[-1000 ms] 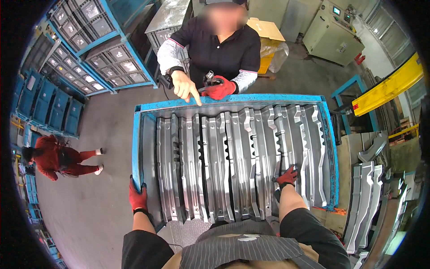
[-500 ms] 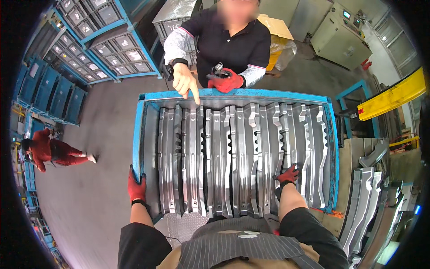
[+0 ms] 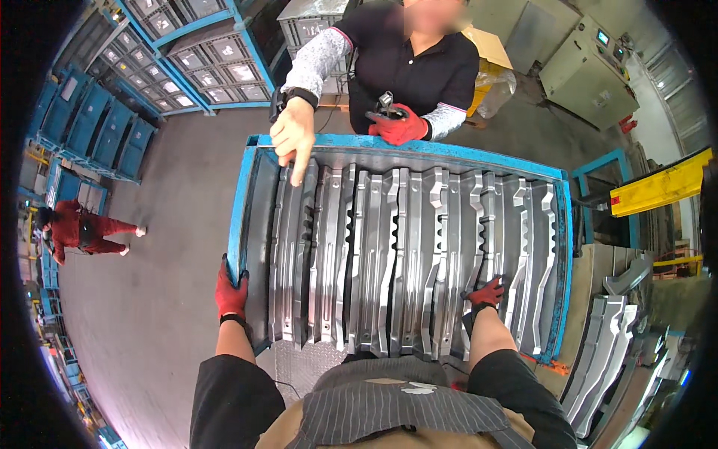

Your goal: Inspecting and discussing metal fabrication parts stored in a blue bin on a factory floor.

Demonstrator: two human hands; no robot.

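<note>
Long pressed metal panels (image 3: 366, 262) stand in a row, side by side, in a blue metal crate (image 3: 562, 254) in front of me. My left hand (image 3: 232, 293), in a red glove, grips the crate's left rim, thumb on the inner side and fingers outside. Toward the right, my right hand (image 3: 488, 292), also red-gloved, lies on the panels with its fingers spread. Across the crate, a co-worker's bare hand (image 3: 295, 141) points a finger down at the leftmost panels. The co-worker's other hand (image 3: 402, 126), gloved in red, holds a small dark object I cannot make out.
More metal panels (image 3: 602, 355) lie at the right, near a yellow bar (image 3: 662, 182). Blue racks (image 3: 217, 60) with grey boxes stand at the back left. A person in red (image 3: 86, 230) is on the floor at left. A control cabinet (image 3: 587, 71) stands back right.
The co-worker's pointing hand has moved left along the panels, to the leftmost ones. My view has shifted slightly. Both my hands keep their places on the crate and panels.
</note>
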